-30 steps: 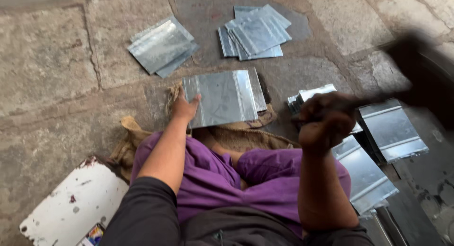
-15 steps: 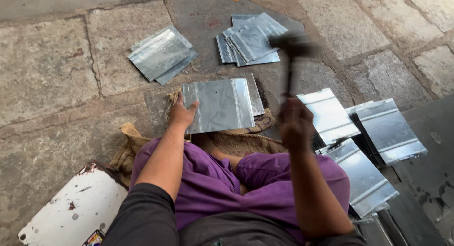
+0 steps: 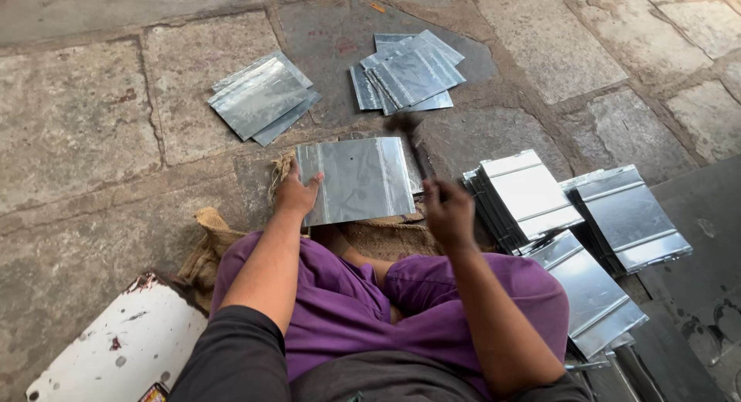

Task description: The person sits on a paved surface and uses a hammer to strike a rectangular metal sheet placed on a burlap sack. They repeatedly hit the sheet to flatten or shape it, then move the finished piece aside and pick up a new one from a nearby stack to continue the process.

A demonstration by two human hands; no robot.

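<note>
I sit cross-legged in purple trousers on a stone floor. A shiny rectangular metal sheet (image 3: 356, 178) lies flat in front of my knees on burlap sacking. My left hand (image 3: 296, 193) presses down on the sheet's left edge, fingers spread. My right hand (image 3: 448, 210) grips the handle of a hammer (image 3: 409, 135), whose blurred dark head is down at the sheet's far right corner.
Two loose piles of metal sheets (image 3: 261, 98) (image 3: 409, 72) lie further out on the stone slabs. Stacks of ribbed sheets (image 3: 529, 193) (image 3: 627, 217) sit to my right, with more by my right knee. A white chipped panel (image 3: 116, 348) lies at lower left.
My right hand has swung the hammer from raised at the right down and leftward to the sheet's far right corner. The left hand has stayed on the sheet.
</note>
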